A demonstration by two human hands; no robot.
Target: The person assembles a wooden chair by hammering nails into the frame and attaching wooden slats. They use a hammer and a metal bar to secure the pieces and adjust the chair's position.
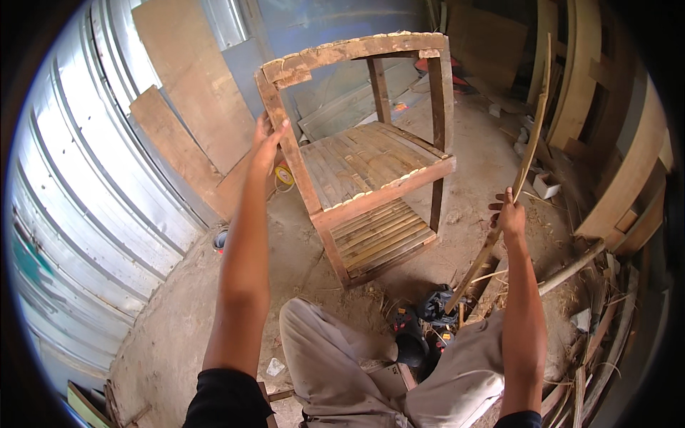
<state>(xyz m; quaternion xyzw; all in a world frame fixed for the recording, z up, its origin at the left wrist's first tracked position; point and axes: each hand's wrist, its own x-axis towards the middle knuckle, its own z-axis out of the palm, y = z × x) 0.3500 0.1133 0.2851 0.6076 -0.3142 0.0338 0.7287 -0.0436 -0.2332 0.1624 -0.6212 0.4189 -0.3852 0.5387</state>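
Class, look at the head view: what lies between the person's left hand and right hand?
The bamboo shelf frame stands between them. The left hand grips its front-left post; the right hand holds a bamboo strip apart from the frame.

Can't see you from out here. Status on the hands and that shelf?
Left hand gripping front post of wooden shelf frame. Right hand holding long bamboo strip, upright, apart from frame. Nothing between them.

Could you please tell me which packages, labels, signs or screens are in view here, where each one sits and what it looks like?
No signs or screens show.
Tape roll: on the floor behind the shelf frame's front left post, just right of the left hand; round, yellow, with a pale label face.
Small white box: on the floor right of the bamboo strip held by the right hand; blocky, plain white.
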